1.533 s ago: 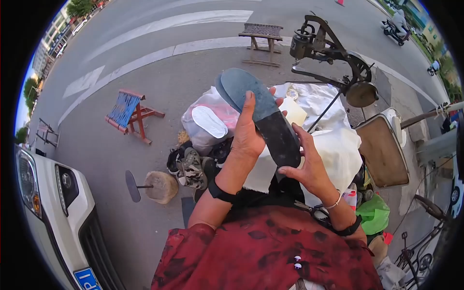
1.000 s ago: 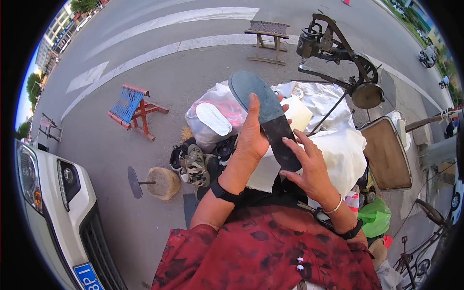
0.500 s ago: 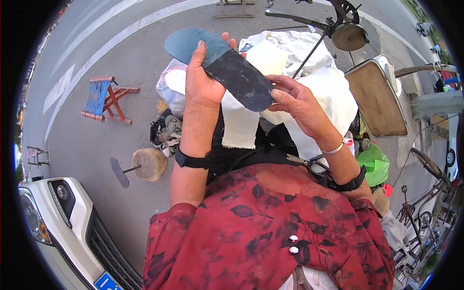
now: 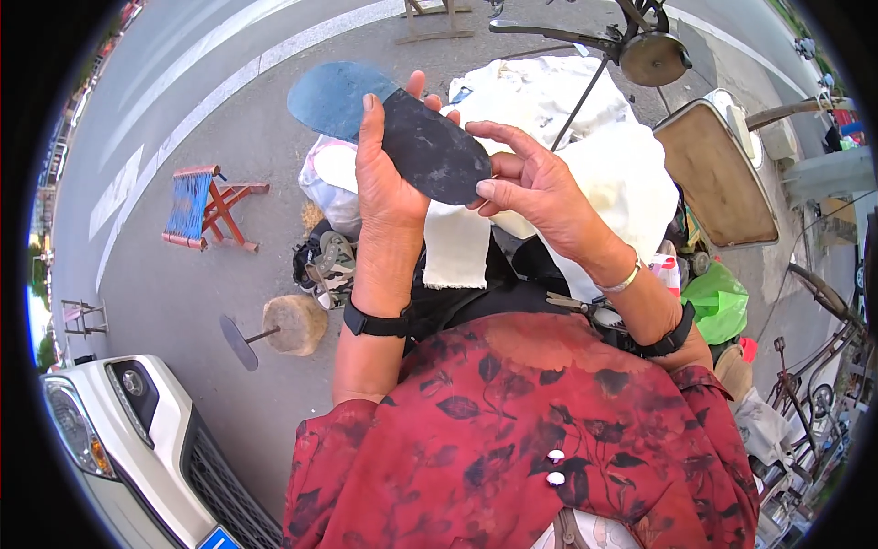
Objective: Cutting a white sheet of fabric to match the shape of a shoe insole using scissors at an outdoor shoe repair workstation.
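Note:
Between my two hands is a shoe sole (image 4: pixel 434 151), blue-grey at its far left part and black toward my right hand. My left hand (image 4: pixel 395 174) grips it from below, thumb on the near side and fingertips showing past the far edge. With thumb and fingers, my right hand (image 4: pixel 540 188) pinches the sole's right end. Below the sole, pale cloth (image 4: pixel 455 247) hangs over my dark-clothed lap. A larger spread of white cloth (image 4: pixel 622 174) lies beyond and to the right of my hands. Scissor-like metal handles (image 4: pixel 569 302) rest near my right forearm.
On the left stand a folding stool (image 4: pixel 206 209) with blue cords and a stump (image 4: pixel 297 326) bearing a metal shoe last. A white car (image 4: pixel 137 439) is close at lower left. Far right of the cloth are an iron machine (image 4: pixel 649 57), a brown tray (image 4: pixel 718 183) and a green bag (image 4: pixel 716 300).
The sole has shifted left and slightly tilted, its black end turning nearer my left palm. My right hand has moved left with it, still gripping the end.

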